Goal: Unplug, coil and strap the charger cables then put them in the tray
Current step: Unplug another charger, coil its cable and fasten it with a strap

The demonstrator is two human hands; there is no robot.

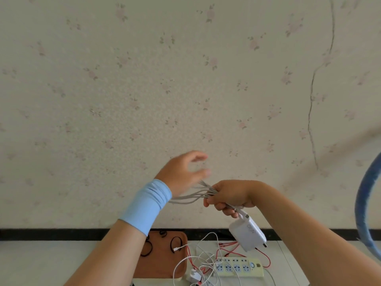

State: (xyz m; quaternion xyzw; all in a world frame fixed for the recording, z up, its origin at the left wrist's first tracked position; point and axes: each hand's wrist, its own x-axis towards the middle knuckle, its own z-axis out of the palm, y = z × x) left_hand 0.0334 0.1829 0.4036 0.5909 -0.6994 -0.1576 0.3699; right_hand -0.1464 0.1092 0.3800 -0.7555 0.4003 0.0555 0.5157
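Nearest me, on the white surface [41,263], a small white plug adapter [193,276] lies in a tangle of thin white and red cables [206,259]. They sit beside the pale yellow power strip [239,267], whose sockets look empty from here.

Just left is the brown flat tray [160,265], with black loop straps [175,244] on it. I judge they are kept there for easy reach.

Above, the right hand [231,195] grips the gathered grey-white cable loops [191,197], fingers wrapped round them. The white charger brick [247,234] hangs below, clear of the surface.

The left hand [181,172], with a light blue wristband [146,205], is blurred at the loops' far end. Its fingers are curved, and I cannot tell whether they pinch a strand.

Behind is floral wallpaper [144,79]. There is free air around both hands, but a blue hoop [365,203] crowds the right edge.
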